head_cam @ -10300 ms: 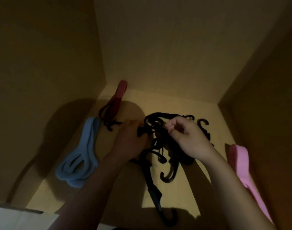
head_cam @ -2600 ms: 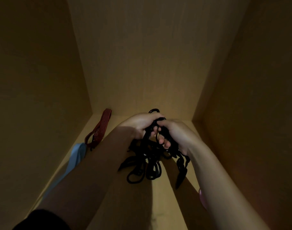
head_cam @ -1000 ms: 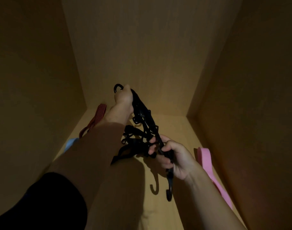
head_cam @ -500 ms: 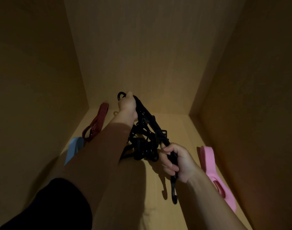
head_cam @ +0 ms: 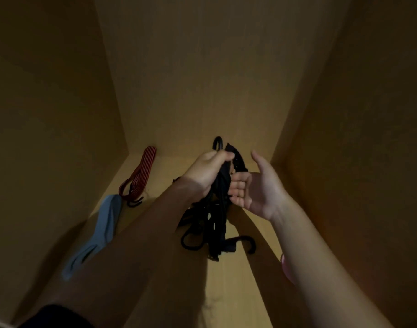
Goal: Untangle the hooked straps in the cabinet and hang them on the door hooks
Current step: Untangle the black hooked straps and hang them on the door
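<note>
Black tangled straps (head_cam: 214,216) hang from your left hand (head_cam: 206,170), clenched round them under the top hook (head_cam: 218,143); your right hand (head_cam: 257,185) is relaxed, holding nothing, fingertips just beside the bundle, above the cabinet floor (head_cam: 233,292).

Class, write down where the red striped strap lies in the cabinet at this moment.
In the head view, the red striped strap lies on the cabinet floor in the back left corner, just beyond the blue strap.
</note>
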A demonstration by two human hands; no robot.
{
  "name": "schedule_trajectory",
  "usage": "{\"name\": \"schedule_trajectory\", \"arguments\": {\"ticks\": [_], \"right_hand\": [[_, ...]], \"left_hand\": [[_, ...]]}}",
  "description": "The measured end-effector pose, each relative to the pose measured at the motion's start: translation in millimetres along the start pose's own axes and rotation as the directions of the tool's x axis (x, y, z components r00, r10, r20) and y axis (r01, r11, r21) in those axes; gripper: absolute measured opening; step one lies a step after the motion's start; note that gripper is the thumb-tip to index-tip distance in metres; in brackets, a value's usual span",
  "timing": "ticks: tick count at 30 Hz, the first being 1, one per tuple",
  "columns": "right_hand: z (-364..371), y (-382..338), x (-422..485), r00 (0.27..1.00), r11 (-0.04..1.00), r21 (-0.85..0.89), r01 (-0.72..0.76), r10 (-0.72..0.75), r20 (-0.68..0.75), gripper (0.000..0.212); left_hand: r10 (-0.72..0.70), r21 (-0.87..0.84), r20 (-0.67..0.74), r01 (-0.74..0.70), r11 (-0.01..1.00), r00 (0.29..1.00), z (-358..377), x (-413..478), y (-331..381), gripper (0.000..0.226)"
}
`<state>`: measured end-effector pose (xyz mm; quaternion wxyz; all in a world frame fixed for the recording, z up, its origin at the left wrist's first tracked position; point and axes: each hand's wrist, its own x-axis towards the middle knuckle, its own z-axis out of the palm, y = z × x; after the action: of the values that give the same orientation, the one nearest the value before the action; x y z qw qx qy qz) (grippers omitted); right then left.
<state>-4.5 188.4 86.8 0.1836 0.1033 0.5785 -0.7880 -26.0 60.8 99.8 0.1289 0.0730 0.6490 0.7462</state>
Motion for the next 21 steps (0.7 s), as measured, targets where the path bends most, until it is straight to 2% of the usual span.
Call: {"name": "schedule_trajectory", "arguments": {"ticks": [2, 5, 9, 12, 15, 17, 21], "right_hand": [[8, -3, 4, 1.000, 0.995, 0.094, -0.016, 0.014, 0.020, 0.055], [12, 0, 6, 0.999, 0.963, 0.264, 0.049, -0.042, -0.029, 0.036], [10, -4, -4, 0.993, 0.877, 0.473, 0.085, -0.112, 0.029, 0.049], [10, -11, -10, 0.997, 0.876, 0.476, 0.075, -0.074, -0.021, 0.060], [11, -8, -5, 0.994, 0.898, 0.435, 0.066, -0.019, -0.111, 0.046], [12, -3, -3, 0.993, 0.883, 0.461, 0.082, -0.031, -0.118, 0.028], [7, -1, -7, 0.991, 0.839, 0.530, 0.124, -0.130, -0.027, 0.015]], "left_hand": [[-0.031, 0.028, 0.088, 0.029, 0.999, 0.996, 2, -9, -2, 0.028], [-0.044, 0.151, 0.195, 0.014, 0.988, 0.980, -4, -21, -6, 0.030], [-0.077, 0.257, 0.185, 0.027, 0.966, 0.980, -15, -30, -11, 0.028], [-0.136, 0.407, 0.237, 0.029, 0.913, 0.962, -17, -36, -13, 0.028], [-0.194, 0.486, 0.294, 0.028, 0.873, 0.936, -19, -40, -13, 0.031], [-0.214, 0.470, 0.310, 0.046, 0.881, 0.926, -20, -41, -14, 0.029], [-0.154, 0.342, 0.282, 0.051, 0.938, 0.947, -31, -35, -23, 0.030]]}}
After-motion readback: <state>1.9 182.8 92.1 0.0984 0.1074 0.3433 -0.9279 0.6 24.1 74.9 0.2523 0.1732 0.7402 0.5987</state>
